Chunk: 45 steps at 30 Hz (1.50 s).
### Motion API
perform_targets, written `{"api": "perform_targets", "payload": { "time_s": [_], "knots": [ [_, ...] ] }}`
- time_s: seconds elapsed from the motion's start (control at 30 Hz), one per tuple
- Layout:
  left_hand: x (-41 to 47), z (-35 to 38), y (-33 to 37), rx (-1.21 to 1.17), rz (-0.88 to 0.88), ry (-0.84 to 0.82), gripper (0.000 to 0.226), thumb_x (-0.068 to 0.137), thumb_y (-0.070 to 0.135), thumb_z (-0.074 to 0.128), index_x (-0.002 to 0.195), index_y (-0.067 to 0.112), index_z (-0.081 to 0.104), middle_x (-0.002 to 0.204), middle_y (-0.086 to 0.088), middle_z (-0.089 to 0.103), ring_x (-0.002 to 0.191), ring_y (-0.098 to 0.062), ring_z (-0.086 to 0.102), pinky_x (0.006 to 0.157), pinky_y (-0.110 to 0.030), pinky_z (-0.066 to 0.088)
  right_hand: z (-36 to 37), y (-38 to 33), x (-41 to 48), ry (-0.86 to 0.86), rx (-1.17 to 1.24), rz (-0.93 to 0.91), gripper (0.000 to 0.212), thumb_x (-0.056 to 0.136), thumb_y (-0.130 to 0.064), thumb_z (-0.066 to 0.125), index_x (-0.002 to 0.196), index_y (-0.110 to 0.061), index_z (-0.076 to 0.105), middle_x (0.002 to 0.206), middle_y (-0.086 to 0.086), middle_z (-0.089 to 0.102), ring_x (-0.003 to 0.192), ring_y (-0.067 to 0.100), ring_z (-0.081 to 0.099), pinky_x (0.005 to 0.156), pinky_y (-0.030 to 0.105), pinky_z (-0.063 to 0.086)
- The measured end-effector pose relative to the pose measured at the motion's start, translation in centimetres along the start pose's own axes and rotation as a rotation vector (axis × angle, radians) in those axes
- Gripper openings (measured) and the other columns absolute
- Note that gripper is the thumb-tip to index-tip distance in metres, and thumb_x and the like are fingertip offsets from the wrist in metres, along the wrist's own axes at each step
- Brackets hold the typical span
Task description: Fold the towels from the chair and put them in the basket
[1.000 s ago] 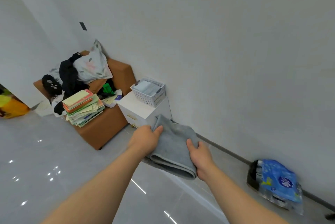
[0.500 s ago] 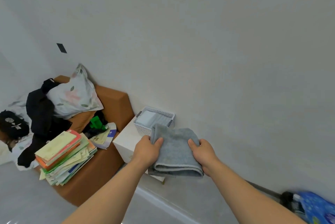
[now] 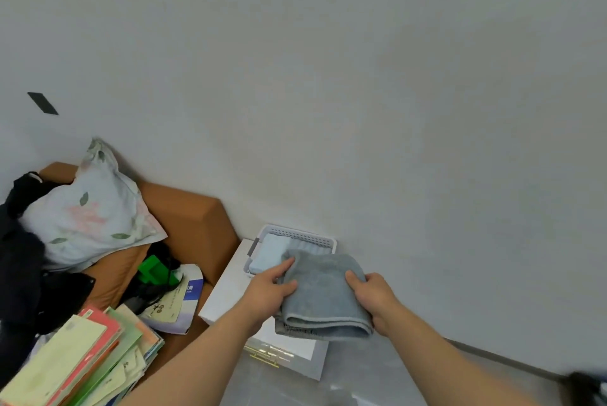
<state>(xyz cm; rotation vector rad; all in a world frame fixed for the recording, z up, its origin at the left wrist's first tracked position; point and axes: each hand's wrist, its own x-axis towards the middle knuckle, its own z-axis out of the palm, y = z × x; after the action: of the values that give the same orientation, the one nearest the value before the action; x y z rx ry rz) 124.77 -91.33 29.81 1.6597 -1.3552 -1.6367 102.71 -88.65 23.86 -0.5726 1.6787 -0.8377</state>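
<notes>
The folded grey towel (image 3: 323,294) hangs in the air between 2 hands, its rounded fold facing the person and its far edge over the near corner of the white slotted basket (image 3: 297,236), so the bundle looks lined up to go straight in. The left hand (image 3: 269,290) pinches the towel's left side, thumb curled on top and the other fingers mostly tucked out of sight beneath; the right hand (image 3: 374,299) grips the right side the same way, thumb on the upper face. Holding both sides probably keeps the layers flat and stops the fold from slipping open. The basket sits on a white bedside cabinet (image 3: 226,294) against the wall and already holds at least 1 pale blue folded towel (image 3: 267,256), so this one likely goes on top or beside it. To the left, a brown chair (image 3: 193,218) carries a floral pillow (image 3: 88,218), dark clothes (image 3: 19,274) and a stack of coloured booklets (image 3: 78,356)
</notes>
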Motion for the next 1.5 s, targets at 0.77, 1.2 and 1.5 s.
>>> {"api": "perform_targets", "payload": {
  "time_s": [0.77,1.2,1.5],
  "knots": [
    [32.9,-9.5,-7.5,0.66,0.139,-0.387,0.071,0.087,0.003,0.064,0.15,0.024,0.04,0.139,0.007,0.044,0.132,-0.018,0.044,0.108,-0.021,0.039,14.1,-2.2,21.1,0.003,-0.536,0.073,0.083,0.085,0.004,0.052,0.158,-0.023,0.024,0.148,0.012,0.042,0.134,0.027,0.046,0.112,0.029,0.038],
    [36.3,-8.6,-13.5,1.089,0.426,-0.253,0.071,0.088,0.032,0.066,0.151,0.025,0.035,0.167,-0.001,-0.008,0.134,-0.025,0.038,0.11,-0.037,0.041,17.3,1.1,24.8,0.136,-1.218,0.065,0.103,0.083,-0.024,0.071,0.158,-0.017,0.001,0.16,0.013,0.003,0.14,0.032,0.025,0.112,0.038,0.037],
    [40.8,-7.0,-13.1,1.633,0.437,-0.475,0.106,0.087,0.036,0.064,0.157,0.009,-0.012,0.163,-0.009,-0.025,0.148,-0.029,-0.028,0.12,-0.054,-0.013,17.1,1.3,30.1,-0.128,-1.653,0.124,0.102,0.092,-0.025,0.057,0.155,-0.005,-0.021,0.164,0.013,-0.025,0.151,0.032,-0.024,0.121,0.059,-0.011]
  ]
}}
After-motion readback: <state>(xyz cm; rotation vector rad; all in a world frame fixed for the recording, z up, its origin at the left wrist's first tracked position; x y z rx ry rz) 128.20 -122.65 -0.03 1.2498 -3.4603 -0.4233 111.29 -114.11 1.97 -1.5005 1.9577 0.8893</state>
